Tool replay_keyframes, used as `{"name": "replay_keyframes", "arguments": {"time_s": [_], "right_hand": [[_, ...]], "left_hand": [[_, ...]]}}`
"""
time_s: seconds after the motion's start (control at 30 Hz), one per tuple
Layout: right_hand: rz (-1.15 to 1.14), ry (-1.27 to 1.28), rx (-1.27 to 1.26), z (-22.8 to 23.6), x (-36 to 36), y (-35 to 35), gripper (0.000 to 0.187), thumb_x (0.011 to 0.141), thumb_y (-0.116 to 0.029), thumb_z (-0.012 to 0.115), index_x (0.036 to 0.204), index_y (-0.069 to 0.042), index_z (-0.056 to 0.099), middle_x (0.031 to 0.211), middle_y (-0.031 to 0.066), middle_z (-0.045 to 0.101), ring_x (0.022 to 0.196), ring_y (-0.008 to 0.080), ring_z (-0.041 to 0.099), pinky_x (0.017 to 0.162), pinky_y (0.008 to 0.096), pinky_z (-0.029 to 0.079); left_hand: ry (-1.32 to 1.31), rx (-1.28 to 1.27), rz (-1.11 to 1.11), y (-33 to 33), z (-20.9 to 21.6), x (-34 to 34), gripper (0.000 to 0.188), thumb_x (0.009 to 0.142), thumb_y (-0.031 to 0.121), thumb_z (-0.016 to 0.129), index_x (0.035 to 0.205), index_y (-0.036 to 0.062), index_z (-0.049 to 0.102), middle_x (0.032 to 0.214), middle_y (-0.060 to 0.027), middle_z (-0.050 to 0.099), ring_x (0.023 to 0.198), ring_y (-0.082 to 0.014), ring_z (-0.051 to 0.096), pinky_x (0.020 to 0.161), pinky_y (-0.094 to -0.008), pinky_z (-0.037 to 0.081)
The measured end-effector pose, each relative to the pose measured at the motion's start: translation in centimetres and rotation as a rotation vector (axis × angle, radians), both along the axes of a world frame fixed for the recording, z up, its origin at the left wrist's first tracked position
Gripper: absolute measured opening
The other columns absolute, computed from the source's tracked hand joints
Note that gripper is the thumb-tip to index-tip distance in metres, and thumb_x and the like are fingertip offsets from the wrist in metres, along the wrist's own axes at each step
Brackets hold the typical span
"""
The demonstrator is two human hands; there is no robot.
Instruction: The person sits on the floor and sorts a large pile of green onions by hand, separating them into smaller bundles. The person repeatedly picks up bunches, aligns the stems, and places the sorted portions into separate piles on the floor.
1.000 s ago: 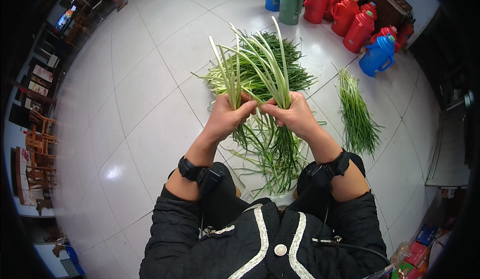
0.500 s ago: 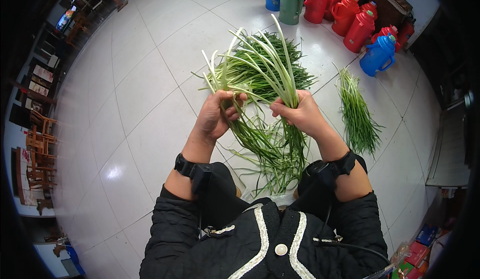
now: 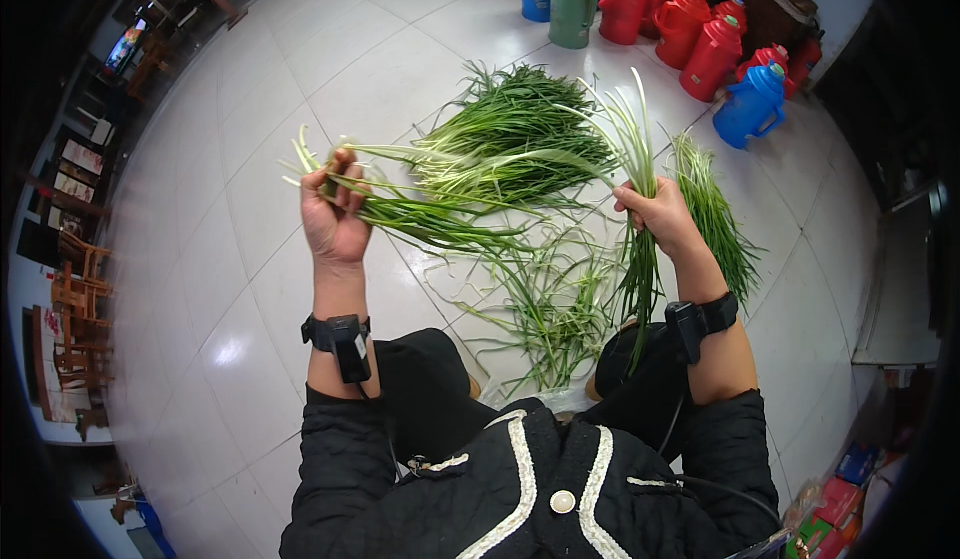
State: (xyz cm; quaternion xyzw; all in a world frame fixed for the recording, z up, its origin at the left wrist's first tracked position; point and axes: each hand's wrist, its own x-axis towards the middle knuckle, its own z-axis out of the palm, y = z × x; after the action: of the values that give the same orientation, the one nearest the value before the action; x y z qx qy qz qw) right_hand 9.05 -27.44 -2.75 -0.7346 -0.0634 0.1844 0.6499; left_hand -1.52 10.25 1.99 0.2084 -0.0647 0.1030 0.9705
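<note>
My left hand is closed around a small bunch of garlic chives, whose green leaves trail rightward over the floor. My right hand grips another bunch of garlic chives upright, white stalk ends up and leaves hanging down. One long pale strand stretches between the two bunches. Beyond my hands lies a big heap of garlic chives. A neat smaller pile rests on the floor, partly behind my right hand. Loose leaves and scraps are scattered between my knees.
Several red thermos flasks, a green thermos and a blue thermos stand at the far right on the tiled floor. Wooden chairs line the left side. Colourful boxes sit at the lower right.
My hands have moved apart: the left went left with its bunch, and the right went right with its own. The strands now stretch sideways, and the heap behind shows more fully.
</note>
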Motion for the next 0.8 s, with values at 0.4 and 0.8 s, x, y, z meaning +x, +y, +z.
{"name": "replay_keyframes", "arguments": {"time_s": [0.4, 0.8], "right_hand": [[0.172, 0.189, 0.455, 2.2, -1.9, 1.9, 0.017, 0.090, -0.019, 0.056, 0.089, -0.002, 0.055, 0.074, 0.0029, 0.059, 0.054, 0.0055, 0.045, 0.049, 0.0205, 0.038], [0.233, -0.098, 0.307, 2.8, -6.0, 8.5, 0.020, 0.087, -0.018, 0.059, 0.097, -0.002, 0.059, 0.083, -0.0014, 0.059, 0.066, 0.0044, 0.052, 0.055, 0.0200, 0.043]], "left_hand": [[0.258, 0.274, -0.216, -7.4, -1.5, 1.2, 0.038, 0.094, 0.013, 0.030, 0.127, -0.0038, 0.038, 0.118, -0.0180, 0.051, 0.075, -0.0127, 0.047, 0.066, -0.0252, 0.044], [0.216, 0.171, -0.474, -12.2, -0.9, 1.0, 0.054, 0.083, 0.010, 0.036, 0.136, -0.0003, 0.030, 0.136, -0.0202, 0.036, 0.124, -0.0319, 0.039, 0.105, -0.0431, 0.032]]}}
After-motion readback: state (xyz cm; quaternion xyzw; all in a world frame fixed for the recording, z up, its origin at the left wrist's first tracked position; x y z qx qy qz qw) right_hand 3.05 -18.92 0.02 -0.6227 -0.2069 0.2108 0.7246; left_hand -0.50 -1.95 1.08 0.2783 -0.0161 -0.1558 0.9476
